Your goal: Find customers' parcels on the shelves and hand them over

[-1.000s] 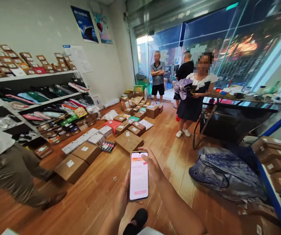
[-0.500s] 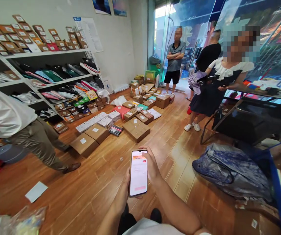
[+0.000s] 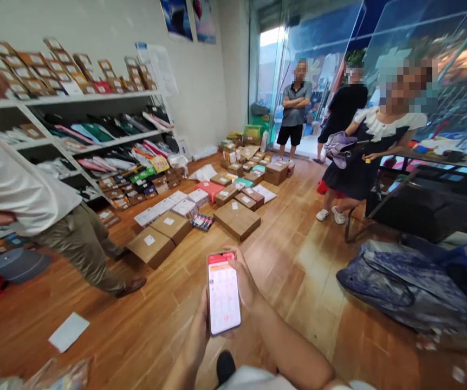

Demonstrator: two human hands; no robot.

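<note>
A smartphone [image 3: 224, 298] with a lit screen is held upright in front of me, low in the middle of the head view. The screen has a red band along its top and a pale page below; its text is too small to read. My left hand [image 3: 199, 325] wraps the phone's left edge from below, with most of its fingers hidden behind the phone. On the other side, my right hand [image 3: 245, 279] grips the upper right edge, its thumb over the top corner of the screen.
Cardboard boxes [image 3: 237, 219] cover the floor ahead. Shelves [image 3: 95, 97] with many parcels line the left wall, where a person in a white shirt [image 3: 34, 184] stands. Three other people are near the glass doors. A large grey-blue bag [image 3: 400, 287] lies at the right.
The phone's screen has switched from a mostly white page to one with a red top band. My view has shifted slightly. The person at the left has raised an arm.
</note>
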